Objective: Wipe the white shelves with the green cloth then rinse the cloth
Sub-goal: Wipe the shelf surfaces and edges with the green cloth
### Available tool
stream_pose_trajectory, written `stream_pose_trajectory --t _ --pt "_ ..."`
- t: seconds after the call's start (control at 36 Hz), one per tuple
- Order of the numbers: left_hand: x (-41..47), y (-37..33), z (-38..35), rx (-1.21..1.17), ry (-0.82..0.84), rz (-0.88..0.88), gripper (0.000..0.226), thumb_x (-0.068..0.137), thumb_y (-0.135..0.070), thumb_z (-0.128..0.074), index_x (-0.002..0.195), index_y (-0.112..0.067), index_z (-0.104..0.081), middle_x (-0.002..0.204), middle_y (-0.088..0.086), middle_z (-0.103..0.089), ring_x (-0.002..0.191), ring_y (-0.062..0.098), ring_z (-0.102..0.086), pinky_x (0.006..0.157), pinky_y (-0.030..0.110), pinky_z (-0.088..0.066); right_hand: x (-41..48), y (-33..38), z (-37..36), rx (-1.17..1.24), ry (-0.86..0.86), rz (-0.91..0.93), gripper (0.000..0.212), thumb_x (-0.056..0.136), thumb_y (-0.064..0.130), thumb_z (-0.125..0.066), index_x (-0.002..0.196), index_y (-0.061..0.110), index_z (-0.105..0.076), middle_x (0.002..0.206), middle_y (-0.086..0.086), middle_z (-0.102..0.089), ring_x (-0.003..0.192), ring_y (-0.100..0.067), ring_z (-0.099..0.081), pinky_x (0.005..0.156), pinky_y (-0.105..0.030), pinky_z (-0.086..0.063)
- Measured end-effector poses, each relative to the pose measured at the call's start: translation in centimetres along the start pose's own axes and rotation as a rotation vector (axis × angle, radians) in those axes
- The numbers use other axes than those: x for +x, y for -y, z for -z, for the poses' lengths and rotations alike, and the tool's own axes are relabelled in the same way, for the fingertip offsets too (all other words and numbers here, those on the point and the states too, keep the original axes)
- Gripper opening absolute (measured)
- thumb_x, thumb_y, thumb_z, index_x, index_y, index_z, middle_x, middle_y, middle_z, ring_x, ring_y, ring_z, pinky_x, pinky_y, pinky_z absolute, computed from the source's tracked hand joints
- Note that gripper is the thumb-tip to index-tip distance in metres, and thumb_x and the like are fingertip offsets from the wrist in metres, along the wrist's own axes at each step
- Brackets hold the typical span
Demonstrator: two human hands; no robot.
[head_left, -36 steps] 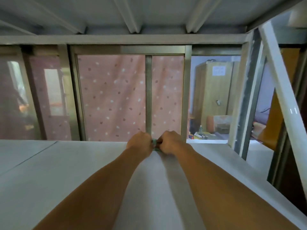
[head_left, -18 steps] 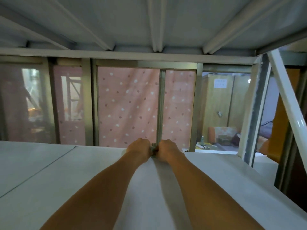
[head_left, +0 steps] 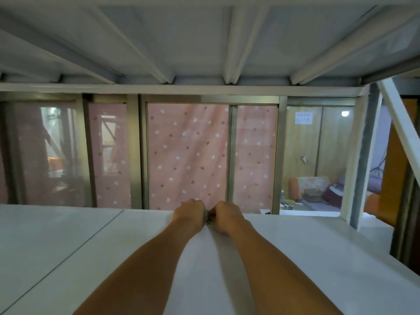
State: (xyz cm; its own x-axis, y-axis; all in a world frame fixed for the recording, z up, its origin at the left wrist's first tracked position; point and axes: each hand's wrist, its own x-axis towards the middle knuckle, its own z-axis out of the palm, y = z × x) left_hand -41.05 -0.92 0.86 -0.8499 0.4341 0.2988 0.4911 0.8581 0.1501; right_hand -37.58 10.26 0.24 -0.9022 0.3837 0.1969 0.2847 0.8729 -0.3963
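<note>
Both my arms reach across the white shelf (head_left: 91, 246) to its far edge. My left hand (head_left: 189, 212) and my right hand (head_left: 226, 215) are fisted side by side there, knuckles almost touching. Only a thin sliver of the green cloth (head_left: 207, 215) shows between them, pressed on the shelf; the rest is hidden inside the two hands.
The underside of the shelf above (head_left: 204, 42), with white ribs, hangs close overhead. A white upright and a slanted brace (head_left: 400, 128) stand at the right end. Behind the shelf is a window frame (head_left: 230, 155) with a pink dotted curtain (head_left: 188, 155).
The view has tilted up, showing more of the upper shelf's underside. My hands stay bunched together on the cloth at the far edge, a little farther out.
</note>
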Motion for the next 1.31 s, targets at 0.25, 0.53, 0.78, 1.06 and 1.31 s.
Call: stream_pose_trajectory --t 0.25,0.53,0.78,1.06,1.31 --pt "-4.5 1.6 1.5 -0.015 -0.011 -0.016 0.03 0.096 -0.028 -0.054 0.12 -0.01 -0.058 0.123 0.013 -0.059 0.111 0.03 -0.058 0.088 0.037 -0.047 -5.0 2.2 0.3 -0.036 0.025 0.009 0.028 0.092 0.032 -0.061 0.113 0.019 -0.075 0.117 -0.011 -0.068 0.103 -0.03 -0.064 0.091 -0.032 -0.048" --pt "-12.2 2.9 4.1 0.029 0.0 -0.053 0.025 0.096 -0.026 -0.051 0.114 -0.012 -0.063 0.117 0.008 -0.063 0.105 0.027 -0.061 0.081 0.033 -0.048 -13.3 4.9 0.7 -0.065 0.001 -0.025 0.029 0.092 0.037 -0.061 0.114 0.026 -0.075 0.113 -0.007 -0.068 0.092 -0.025 -0.061 0.087 -0.033 -0.051" --pt "-19.1 4.3 6.1 -0.027 -0.011 -0.065 0.02 0.095 -0.03 -0.054 0.102 -0.013 -0.063 0.105 0.007 -0.063 0.094 0.027 -0.062 0.069 0.032 -0.045 -20.6 7.0 0.8 -0.117 -0.035 -0.052 0.028 0.095 0.037 -0.056 0.111 0.024 -0.075 0.108 -0.007 -0.069 0.083 -0.023 -0.055 0.076 -0.03 -0.046" --pt "-25.6 6.2 8.3 -0.026 -0.012 -0.097 0.015 0.095 -0.028 -0.058 0.086 -0.017 -0.054 0.085 0.002 -0.053 0.077 0.021 -0.054 0.064 0.03 -0.044 -27.7 10.1 1.4 -0.232 -0.01 -0.016 0.028 0.097 0.03 -0.052 0.112 0.021 -0.074 0.102 -0.006 -0.069 0.082 -0.021 -0.057 0.072 -0.028 -0.045" --pt "-30.2 8.4 10.2 0.018 -0.017 -0.076 0.016 0.095 -0.028 -0.057 0.087 -0.015 -0.056 0.078 0.0 -0.051 0.074 0.019 -0.055 0.062 0.029 -0.042 -31.4 12.5 1.1 -0.24 0.03 0.043 0.032 0.098 0.042 -0.053 0.116 0.023 -0.072 0.101 -0.005 -0.069 0.083 -0.021 -0.059 0.075 -0.03 -0.05"
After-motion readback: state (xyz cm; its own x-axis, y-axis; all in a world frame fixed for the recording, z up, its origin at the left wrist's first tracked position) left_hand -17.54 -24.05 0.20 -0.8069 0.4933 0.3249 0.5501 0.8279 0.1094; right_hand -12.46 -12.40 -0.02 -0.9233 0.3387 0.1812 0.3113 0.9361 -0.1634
